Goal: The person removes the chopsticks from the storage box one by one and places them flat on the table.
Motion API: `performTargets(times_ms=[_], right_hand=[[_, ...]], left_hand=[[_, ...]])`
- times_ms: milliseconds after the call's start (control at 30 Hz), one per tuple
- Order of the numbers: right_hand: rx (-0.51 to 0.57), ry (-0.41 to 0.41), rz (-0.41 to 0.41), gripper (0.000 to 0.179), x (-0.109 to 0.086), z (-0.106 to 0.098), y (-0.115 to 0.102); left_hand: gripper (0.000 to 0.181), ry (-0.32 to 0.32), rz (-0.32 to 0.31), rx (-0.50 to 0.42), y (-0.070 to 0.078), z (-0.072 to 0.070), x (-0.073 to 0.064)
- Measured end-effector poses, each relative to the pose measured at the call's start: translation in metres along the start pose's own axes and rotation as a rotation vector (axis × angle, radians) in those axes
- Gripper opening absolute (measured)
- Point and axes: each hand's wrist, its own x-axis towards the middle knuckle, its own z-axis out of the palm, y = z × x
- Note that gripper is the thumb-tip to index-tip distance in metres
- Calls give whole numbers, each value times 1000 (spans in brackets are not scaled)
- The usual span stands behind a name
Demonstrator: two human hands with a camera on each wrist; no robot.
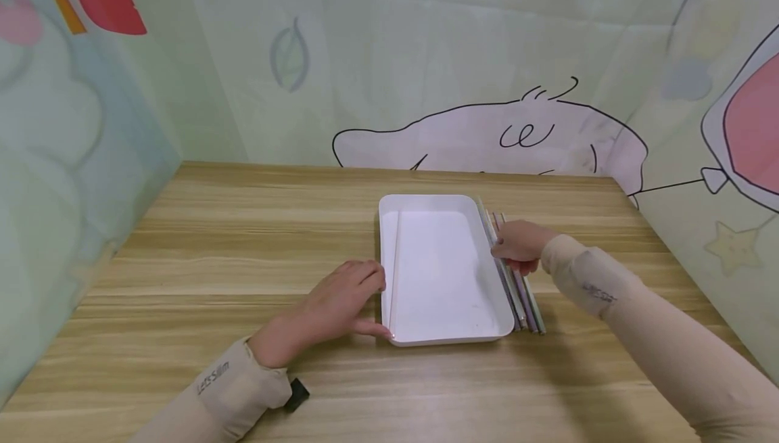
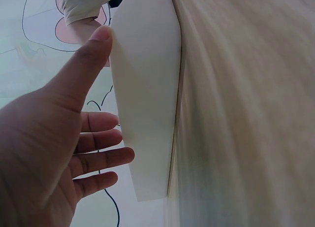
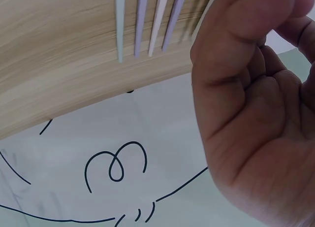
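A white rectangular tray (image 1: 438,274) lies on the table with one thin pale pink stick (image 1: 395,267) lengthwise along its left side. My left hand (image 1: 341,301) rests at the tray's left wall, fingers extended and thumb by the near corner. In the left wrist view the fingertips reach the white tray wall (image 2: 145,99). Over a row of slim pastel sticks (image 1: 531,297) right of the tray, my right hand (image 1: 520,243) has curled fingers, thumb and fingertips pinching the stick nearest the tray. The right wrist view shows lilac (image 3: 141,25) and pale blue-green sticks (image 3: 120,30); its fingertips are partly hidden.
The wood-grain table (image 1: 243,240) extends on both sides of the tray. A printed fabric backdrop (image 1: 389,57) with cartoon drawings encloses its back and sides. A dark band end (image 1: 297,395) sticks out at the left sleeve cuff.
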Motion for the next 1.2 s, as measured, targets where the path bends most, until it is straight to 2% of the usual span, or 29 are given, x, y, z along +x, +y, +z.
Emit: performTargets(times_ms=[200,467,833,1033,1200], right_hand=[[-16,-7,21,36,-4,0,7],[-30,25,-15,33,-8,6,20],[-24,-2,33,40,-10,15,41],[5,34,47,36,-8,19,54],[17,33,73,35,-7,22,60]], left_hand=[[62,-5,-6,-4,0,0,0],[62,-2,-5,-8,-1,1,-1],[62,-15,-7,-11,0,1,0],[63,-10,-4,-2,-1,1,0],[63,-9,-2,-11,-1,1,0]])
